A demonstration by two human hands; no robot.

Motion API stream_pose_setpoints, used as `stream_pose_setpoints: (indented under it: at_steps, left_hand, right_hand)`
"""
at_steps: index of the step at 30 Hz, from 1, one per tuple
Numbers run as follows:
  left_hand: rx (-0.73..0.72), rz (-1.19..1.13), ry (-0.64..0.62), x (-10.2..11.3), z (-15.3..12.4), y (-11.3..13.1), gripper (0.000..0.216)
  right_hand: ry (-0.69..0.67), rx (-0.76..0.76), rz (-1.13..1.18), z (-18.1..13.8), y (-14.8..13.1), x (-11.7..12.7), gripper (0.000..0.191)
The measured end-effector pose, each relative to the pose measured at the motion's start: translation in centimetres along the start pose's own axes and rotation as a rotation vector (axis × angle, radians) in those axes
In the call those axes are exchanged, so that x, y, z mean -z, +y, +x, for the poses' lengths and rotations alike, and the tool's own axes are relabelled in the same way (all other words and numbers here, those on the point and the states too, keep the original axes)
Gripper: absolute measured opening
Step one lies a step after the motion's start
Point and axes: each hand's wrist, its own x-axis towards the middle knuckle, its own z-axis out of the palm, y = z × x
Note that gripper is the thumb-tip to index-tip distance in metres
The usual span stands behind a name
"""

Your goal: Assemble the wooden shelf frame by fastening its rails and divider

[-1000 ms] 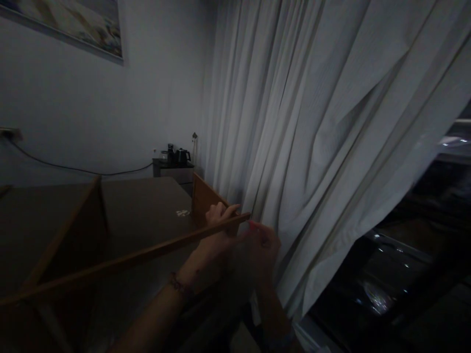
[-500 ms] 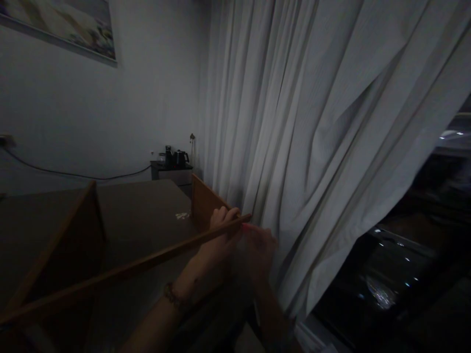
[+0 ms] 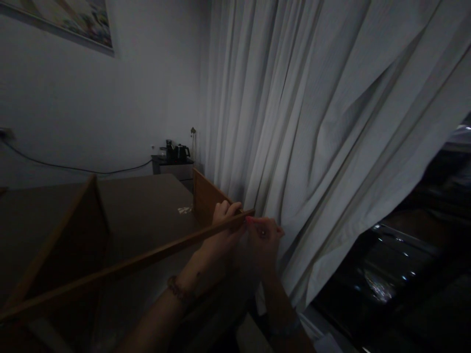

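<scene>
A wooden shelf frame lies on a dark table (image 3: 143, 211). Its long front board (image 3: 121, 267) runs from the lower left up to a corner beside the curtain. My left hand (image 3: 223, 230) is wrapped over that corner, where the long board meets a short end panel (image 3: 204, 198). My right hand (image 3: 263, 240) is just right of the corner, its fingers pinched together with something small and pale in them that I cannot make out. A bracelet sits on my left wrist (image 3: 178, 290). The room is very dim.
A pale pleated curtain (image 3: 312, 127) hangs close on the right, with a dark glossy surface (image 3: 390, 274) under it. Another upright panel (image 3: 69, 220) of the frame stands at the left. A small cabinet with a kettle (image 3: 174, 159) is at the far wall. A cable (image 3: 73, 169) runs along the wall.
My right hand has risen a little and turned, its pinched fingers now level with the board's end. My left hand stays on the corner. The view has shifted slightly.
</scene>
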Motion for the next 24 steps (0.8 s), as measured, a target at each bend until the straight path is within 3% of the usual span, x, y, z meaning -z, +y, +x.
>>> stream_pose_setpoints:
  at_steps: [4,10,16,24]
  left_hand:
    - [0.010,-0.012,0.005,-0.1,-0.1,0.0,0.032]
    - [0.005,-0.038,0.018,-0.1,0.0,0.2,0.028]
    - [-0.005,-0.047,0.038,-0.4,0.0,-0.1,0.029]
    - [0.028,-0.046,0.034,-0.4,-0.1,-0.2,0.031]
  right_hand:
    - [-0.056,-0.010,0.013,0.3,-0.2,-0.1,0.033]
    - [-0.217,-0.228,0.348,1.4,0.9,-0.4,0.072]
    - [-0.650,-0.316,0.586,3.7,1.9,-0.6,0.056]
    - [-0.604,-0.294,0.508,4.1,0.4,0.2,0.043]
